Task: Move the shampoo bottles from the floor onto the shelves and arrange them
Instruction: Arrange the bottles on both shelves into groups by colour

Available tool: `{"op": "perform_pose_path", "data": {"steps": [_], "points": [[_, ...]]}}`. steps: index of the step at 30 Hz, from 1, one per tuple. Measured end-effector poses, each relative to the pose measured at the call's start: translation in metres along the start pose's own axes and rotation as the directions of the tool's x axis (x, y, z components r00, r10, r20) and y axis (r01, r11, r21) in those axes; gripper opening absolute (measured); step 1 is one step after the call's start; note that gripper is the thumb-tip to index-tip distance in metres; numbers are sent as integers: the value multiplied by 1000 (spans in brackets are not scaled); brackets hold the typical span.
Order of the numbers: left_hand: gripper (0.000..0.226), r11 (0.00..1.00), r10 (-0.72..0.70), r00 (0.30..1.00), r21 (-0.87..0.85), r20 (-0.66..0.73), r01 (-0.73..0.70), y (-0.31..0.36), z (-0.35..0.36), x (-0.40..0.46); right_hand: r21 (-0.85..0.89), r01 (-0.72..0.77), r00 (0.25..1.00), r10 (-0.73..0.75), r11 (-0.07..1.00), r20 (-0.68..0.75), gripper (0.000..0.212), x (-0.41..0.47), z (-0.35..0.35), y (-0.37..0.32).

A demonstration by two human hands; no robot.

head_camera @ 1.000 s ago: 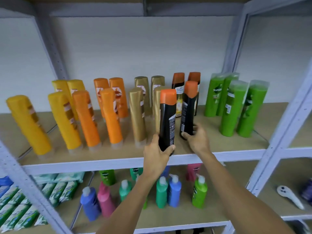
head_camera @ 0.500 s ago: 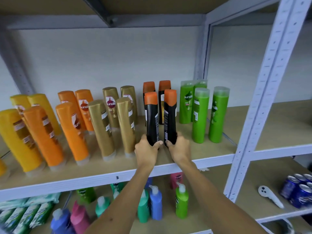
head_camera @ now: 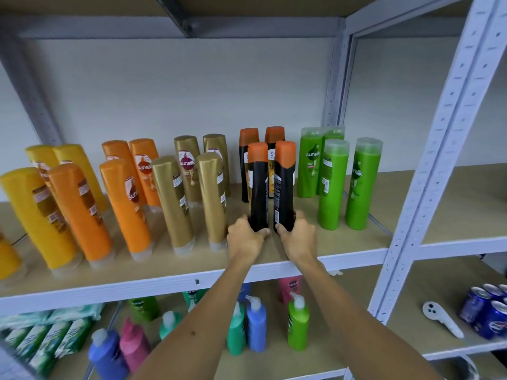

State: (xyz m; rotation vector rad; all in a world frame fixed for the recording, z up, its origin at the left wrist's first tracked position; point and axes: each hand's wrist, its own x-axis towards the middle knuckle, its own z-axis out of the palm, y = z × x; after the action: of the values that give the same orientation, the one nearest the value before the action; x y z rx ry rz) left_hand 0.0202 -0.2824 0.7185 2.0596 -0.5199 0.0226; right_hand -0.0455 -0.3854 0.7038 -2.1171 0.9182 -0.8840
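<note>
Now gripping two tall black plastic bottles with orange caps (head_camera: 271,187), both hands (head_camera: 271,237) curled low; could bump green bottles (head_camera: 333,185) beside.

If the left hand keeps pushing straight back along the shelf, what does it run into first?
Probably the rear black bottle with the orange cap, standing just behind the black bottle that the left hand grips. The gap between them is hard to judge.

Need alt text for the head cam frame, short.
Two hands, left hand and right hand, each grip the base of a black shampoo bottle with an orange cap, left bottle and right bottle, standing side by side on a shelf. Yellow, orange and gold bottles stand to their left, green ones to their right.
</note>
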Motion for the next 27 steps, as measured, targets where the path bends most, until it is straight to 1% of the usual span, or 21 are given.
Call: {"op": "perform_pose_path", "data": {"steps": [5, 7, 9, 12, 14, 16, 18, 19, 20, 22, 23, 25, 27], "points": [[48, 1000, -1, 1000, 22, 9, 0, 1, -2, -3, 44, 3, 1000, -4, 999, 28, 38, 1, -3, -1], [52, 999, 3, 1000, 43, 13, -4, 1, -3, -6, 77, 0, 996, -7, 997, 86, 41, 2, -10, 2], [56, 997, -10, 1000, 70, -8, 11, 1, -3, -10, 60, 18, 988, -28, 998, 155, 44, 3, -20, 9], [58, 996, -38, 993, 71, -114, 47, -1, 2, -17, 12, 95, 967, -95, 995, 235, 52, 4, -41, 25], [52, 998, -64, 979, 5, -191, 66, -1, 6, -25, 22, 132, 951, -133, 991, 278, 44, 5, -56, 38], [37, 999, -51, 965, -25, -255, 46, 1, 16, -36, 51, 151, 946, -159, 987, 283, 32, 6, -70, 53], [20, 999, -36, 964, -22, -264, 31, 8, 30, -46, 105, 155, 955, -176, 982, 238, 20, 9, -84, 64], [15, 1000, -26, 971, -9, -240, 24, 13, 38, -50, 143, 155, 962, -182, 978, 204, 16, 10, -89, 70], [11, 1000, 0, 978, 12, -207, 3, 19, 47, -54, 179, 154, 969, -184, 972, 166, 14, 10, -94, 75], [4, 999, 35, 990, 17, -138, -33, 32, 66, -57, 222, 173, 981, -189, 960, 52, 19, 11, -101, 85], [4, 999, 39, 994, -10, -103, -40, 40, 74, -58, 219, 191, 981, -193, 957, -14, 24, 12, -103, 91], [11, 995, 51, 998, -88, -42, -54, 55, 90, -55, 202, 197, 978, -177, 960, -110, 34, 16, -106, 99], [24, 990, 51, 999, -128, -13, -53, 67, 104, -50, 187, 172, 977, -143, 967, -156, 43, 20, -109, 104]]}}
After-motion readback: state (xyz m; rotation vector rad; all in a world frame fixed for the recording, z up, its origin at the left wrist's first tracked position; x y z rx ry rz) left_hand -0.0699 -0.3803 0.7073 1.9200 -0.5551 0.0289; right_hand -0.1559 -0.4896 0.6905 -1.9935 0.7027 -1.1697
